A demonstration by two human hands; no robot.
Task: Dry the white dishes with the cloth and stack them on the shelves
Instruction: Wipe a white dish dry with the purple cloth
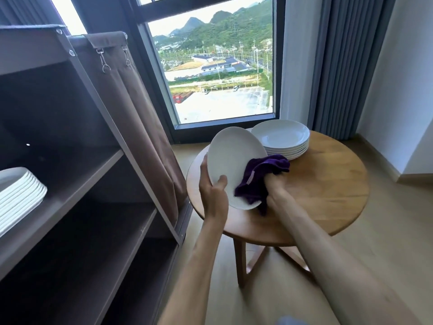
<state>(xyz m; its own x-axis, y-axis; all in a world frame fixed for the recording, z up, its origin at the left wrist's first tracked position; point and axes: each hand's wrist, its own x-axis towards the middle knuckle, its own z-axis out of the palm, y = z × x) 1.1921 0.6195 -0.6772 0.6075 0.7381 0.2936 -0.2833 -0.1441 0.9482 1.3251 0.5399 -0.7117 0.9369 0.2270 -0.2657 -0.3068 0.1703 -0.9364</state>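
Note:
A white plate is held tilted above the left part of the round wooden table. My left hand grips its lower left rim, thumb on the face. My right hand is closed on a purple cloth that presses against the plate's lower right face. A stack of several white plates stands at the back of the table. Another stack of white plates lies on the middle shelf of the brown shelf unit at the left.
The shelf unit's fabric cover hangs rolled aside at its right edge, close to the table. A large window and grey curtain stand behind. Wooden floor lies open to the right of the table.

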